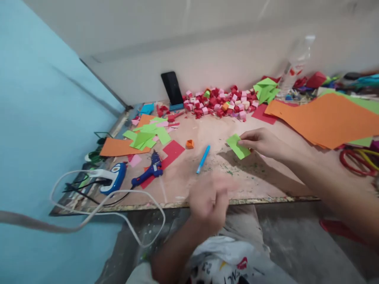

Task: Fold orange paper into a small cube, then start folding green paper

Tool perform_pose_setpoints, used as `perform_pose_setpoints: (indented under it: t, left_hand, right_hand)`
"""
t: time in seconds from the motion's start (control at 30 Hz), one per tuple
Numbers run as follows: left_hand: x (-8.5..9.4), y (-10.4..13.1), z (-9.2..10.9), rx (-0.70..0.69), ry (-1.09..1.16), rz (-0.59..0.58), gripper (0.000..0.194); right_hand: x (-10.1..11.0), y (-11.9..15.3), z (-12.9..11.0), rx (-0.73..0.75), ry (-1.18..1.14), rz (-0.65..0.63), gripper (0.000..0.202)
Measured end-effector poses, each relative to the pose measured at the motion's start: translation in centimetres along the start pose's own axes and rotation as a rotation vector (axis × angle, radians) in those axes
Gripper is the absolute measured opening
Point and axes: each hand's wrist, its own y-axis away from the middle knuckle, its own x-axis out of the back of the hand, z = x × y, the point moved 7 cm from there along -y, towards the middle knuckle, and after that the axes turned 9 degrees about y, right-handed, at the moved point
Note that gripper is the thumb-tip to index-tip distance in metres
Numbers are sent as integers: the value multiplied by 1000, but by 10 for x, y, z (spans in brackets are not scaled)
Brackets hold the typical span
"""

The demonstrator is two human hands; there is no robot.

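My right hand [259, 142] pinches a small green paper piece [238, 146] by its right edge, just above the table. My left hand [210, 197] is over the table's front edge, smeared by motion, and its fingers cannot be made out. Between the hands and the back lies a light blue pen [203, 159]. A small folded orange paper box [190, 144] sits to the pen's left. Farther left are a red paper piece [173, 153] and a blue glue gun [151, 169].
Many small red and pink folded cubes [219, 103] line the back wall beside a leaning black phone [172, 87]. Orange sheets [328, 118] and a clear bottle [296, 67] stand right. A power strip [116, 177] with looping cables is at left.
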Motion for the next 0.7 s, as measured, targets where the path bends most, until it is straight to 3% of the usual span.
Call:
perform_pose_setpoints:
  t: [0.07, 0.13, 0.2, 0.27, 0.33, 0.4, 0.47, 0.5, 0.57, 0.63, 0.7]
  left_hand:
    - [-15, -71, -23, 208, 412, 268, 18]
    - [-29, -144, -47, 289, 639, 466, 23]
    - [-30, -212, -75, 258, 660, 630, 29]
    - [-22, -271, -108, 212, 538, 661, 38]
    - [-2, -311, -147, 220, 421, 660, 45]
    - [37, -326, -178, 181, 247, 739, 31]
    - [76, -326, -200, 135, -6, 742, 23]
    - [95, -321, -212, 178, -156, 748, 28]
    - [124, -312, -242, 391, -465, 667, 51]
    - [143, -308, -268, 474, -518, 622, 75]
    - [151, -311, -293, 526, -546, 560, 93]
  right_hand:
    - [-7, -13, -16, -1, -69, 42, 25]
    - [-16, -29, -26, 9, -168, 85, 24]
    - [-26, -47, -32, 57, -264, 140, 23]
    - [-39, -64, -28, 11, -375, 140, 25]
    - [-47, -74, -23, -28, -376, 156, 25]
    - [-56, -78, -17, -40, -304, 88, 26]
    - [-63, -77, -9, -41, -227, 19, 27]
    - [-66, -75, -6, -14, -188, 3, 28]
    - [-71, -70, 1, 28, -125, 21, 29]
    - [-78, -66, 7, 45, -117, 67, 30]
    - [-86, -62, 10, 51, -136, 101, 28]
